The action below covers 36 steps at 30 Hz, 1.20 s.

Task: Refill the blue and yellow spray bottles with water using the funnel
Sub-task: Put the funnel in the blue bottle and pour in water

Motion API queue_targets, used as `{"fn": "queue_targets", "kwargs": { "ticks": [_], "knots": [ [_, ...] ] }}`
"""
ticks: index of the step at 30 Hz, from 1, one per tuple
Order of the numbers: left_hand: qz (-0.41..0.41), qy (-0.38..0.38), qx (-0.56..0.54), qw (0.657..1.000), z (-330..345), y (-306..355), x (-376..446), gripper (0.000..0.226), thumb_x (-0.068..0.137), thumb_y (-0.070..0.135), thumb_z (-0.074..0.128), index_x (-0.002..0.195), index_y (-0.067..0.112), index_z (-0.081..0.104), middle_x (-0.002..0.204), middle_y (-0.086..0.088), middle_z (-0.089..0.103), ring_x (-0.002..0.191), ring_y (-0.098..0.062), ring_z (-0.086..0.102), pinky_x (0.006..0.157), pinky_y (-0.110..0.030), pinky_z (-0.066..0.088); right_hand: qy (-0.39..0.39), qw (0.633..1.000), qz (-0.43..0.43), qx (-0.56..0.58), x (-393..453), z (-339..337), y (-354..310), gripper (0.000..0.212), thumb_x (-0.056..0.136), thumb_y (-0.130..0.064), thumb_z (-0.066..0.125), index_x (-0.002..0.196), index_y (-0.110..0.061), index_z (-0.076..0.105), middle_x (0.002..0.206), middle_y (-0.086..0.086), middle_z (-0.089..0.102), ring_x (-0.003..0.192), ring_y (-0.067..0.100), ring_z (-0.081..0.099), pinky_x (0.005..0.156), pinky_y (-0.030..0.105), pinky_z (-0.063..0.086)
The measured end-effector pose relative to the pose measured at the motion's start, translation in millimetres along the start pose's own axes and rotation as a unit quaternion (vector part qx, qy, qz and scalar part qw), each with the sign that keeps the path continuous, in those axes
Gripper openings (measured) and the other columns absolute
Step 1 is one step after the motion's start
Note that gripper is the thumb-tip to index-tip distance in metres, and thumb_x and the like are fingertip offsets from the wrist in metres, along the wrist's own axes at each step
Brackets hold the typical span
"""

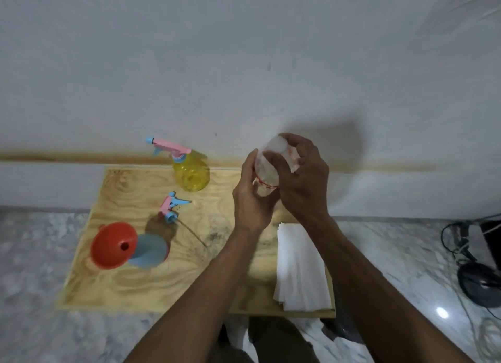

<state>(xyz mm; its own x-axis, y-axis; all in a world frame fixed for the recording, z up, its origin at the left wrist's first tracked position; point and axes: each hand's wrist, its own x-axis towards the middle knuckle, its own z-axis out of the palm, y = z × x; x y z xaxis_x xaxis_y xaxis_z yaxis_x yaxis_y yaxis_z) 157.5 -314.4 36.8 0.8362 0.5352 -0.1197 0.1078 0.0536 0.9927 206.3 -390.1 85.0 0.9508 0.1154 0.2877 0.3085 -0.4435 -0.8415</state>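
Gripping a clear water bottle (267, 170) with a red label band, the left hand (253, 200) wraps its lower body while the right hand (302, 178) curls over its upper end; both are closed on it, above the wooden board (130, 286). Left of the hands stands the yellow spray bottle (191, 173), capped. Nearer and farther left, the orange funnel (112, 244) sits in the blue spray bottle (150, 250), its loose sprayer head (170, 205) lying just behind. White paper towels (301, 267) lie below the right hand.
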Motion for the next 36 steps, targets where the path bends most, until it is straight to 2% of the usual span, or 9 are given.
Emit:
{"fn": "queue_targets", "kwargs": {
  "ticks": [2, 7, 10, 14, 18, 25, 30, 33, 36],
  "knots": [
    [0.008, 0.002, 0.002, 1.000, -17, 2, -15, 0.087, 0.062, 0.035, 0.077, 0.144, 0.026, 0.049, 0.122, 0.019, 0.068, 0.115, -0.006, 0.066, 0.095, -0.051, 0.057, -0.002, 1.000, -0.004, 0.024, -13, 0, -6, 0.031, 0.087, -0.027, 0.075, 0.115, -0.019, 0.065, 0.107, -0.013, 0.062, 0.102, 0.012, 0.061, 0.083, 0.015, 0.044],
    [0.030, 0.011, 0.050, 0.998, -67, -8, -63, 0.088, 0.067, 0.034, 0.081, 0.147, 0.019, 0.047, 0.127, 0.022, 0.066, 0.117, -0.007, 0.066, 0.095, -0.043, 0.058, -0.026, 0.998, 0.018, 0.056, -70, 7, -34, 0.031, 0.084, -0.031, 0.076, 0.112, -0.024, 0.066, 0.107, -0.012, 0.066, 0.102, 0.005, 0.061, 0.085, 0.022, 0.049],
    [0.037, 0.020, 0.070, 0.997, -98, -15, -90, 0.086, 0.071, 0.023, 0.083, 0.148, 0.018, 0.045, 0.127, 0.030, 0.063, 0.117, 0.000, 0.064, 0.092, -0.034, 0.057, -0.044, 0.998, 0.020, 0.051, -103, 16, -49, 0.032, 0.083, -0.037, 0.073, 0.111, -0.026, 0.066, 0.108, -0.014, 0.066, 0.102, 0.005, 0.061, 0.085, 0.022, 0.049],
    [0.012, 0.030, 0.061, 0.998, -131, -27, -115, 0.083, 0.074, 0.001, 0.084, 0.147, 0.014, 0.046, 0.126, 0.025, 0.065, 0.117, -0.001, 0.064, 0.087, -0.027, 0.059, -0.059, 0.997, 0.035, 0.042, -138, 29, -62, 0.033, 0.083, -0.036, 0.074, 0.113, -0.025, 0.067, 0.107, -0.017, 0.064, 0.100, 0.003, 0.059, 0.081, 0.016, 0.046],
    [0.012, 0.030, 0.054, 0.998, -151, -33, -127, 0.085, 0.069, 0.018, 0.084, 0.146, 0.018, 0.047, 0.135, 0.009, 0.063, 0.124, -0.015, 0.062, 0.094, -0.050, 0.058, -0.059, 0.997, 0.032, 0.041, -161, 41, -70, 0.031, 0.083, -0.030, 0.076, 0.112, -0.023, 0.068, 0.106, -0.019, 0.063, 0.098, 0.002, 0.059, 0.081, 0.011, 0.044],
    [0.004, 0.011, 0.062, 0.998, -167, -34, -128, 0.089, 0.061, 0.027, 0.086, 0.141, 0.025, 0.048, 0.132, 0.005, 0.065, 0.121, -0.019, 0.064, 0.090, -0.058, 0.057, -0.079, 0.996, 0.015, 0.024, -175, 45, -80, 0.034, 0.084, -0.034, 0.073, 0.115, -0.020, 0.067, 0.112, -0.008, 0.068, 0.102, 0.011, 0.062, 0.083, 0.025, 0.048],
    [0.026, -0.029, 0.122, 0.992, -170, -36, -125, 0.101, 0.060, 0.045, 0.084, 0.149, 0.033, 0.038, 0.145, 0.008, 0.054, 0.133, -0.013, 0.053, 0.100, -0.050, 0.054, -0.089, 0.996, 0.005, -0.002, -180, 41, -79, 0.041, 0.083, -0.039, 0.074, 0.118, -0.020, 0.066, 0.116, -0.006, 0.068, 0.102, 0.009, 0.060, 0.084, 0.030, 0.052],
    [0.037, -0.034, 0.135, 0.990, -170, -35, -128, 0.094, 0.065, 0.041, 0.083, 0.147, 0.030, 0.039, 0.142, 0.011, 0.057, 0.130, -0.010, 0.055, 0.100, -0.047, 0.054, -0.067, 0.997, -0.020, -0.029, -180, 41, -81, 0.044, 0.079, -0.042, 0.073, 0.115, -0.017, 0.068, 0.113, -0.001, 0.066, 0.102, 0.015, 0.059, 0.081, 0.029, 0.050],
    [0.051, -0.033, 0.157, 0.986, -170, -36, -127, 0.087, 0.071, 0.025, 0.088, 0.145, 0.030, 0.042, 0.138, 0.012, 0.060, 0.124, -0.009, 0.058, 0.098, -0.040, 0.055, -0.058, 0.996, -0.044, -0.061, -176, 40, -83, 0.033, 0.081, -0.033, 0.076, 0.107, -0.014, 0.070, 0.105, 0.002, 0.066, 0.098, 0.019, 0.057, 0.076, 0.029, 0.047]
  ]
}}
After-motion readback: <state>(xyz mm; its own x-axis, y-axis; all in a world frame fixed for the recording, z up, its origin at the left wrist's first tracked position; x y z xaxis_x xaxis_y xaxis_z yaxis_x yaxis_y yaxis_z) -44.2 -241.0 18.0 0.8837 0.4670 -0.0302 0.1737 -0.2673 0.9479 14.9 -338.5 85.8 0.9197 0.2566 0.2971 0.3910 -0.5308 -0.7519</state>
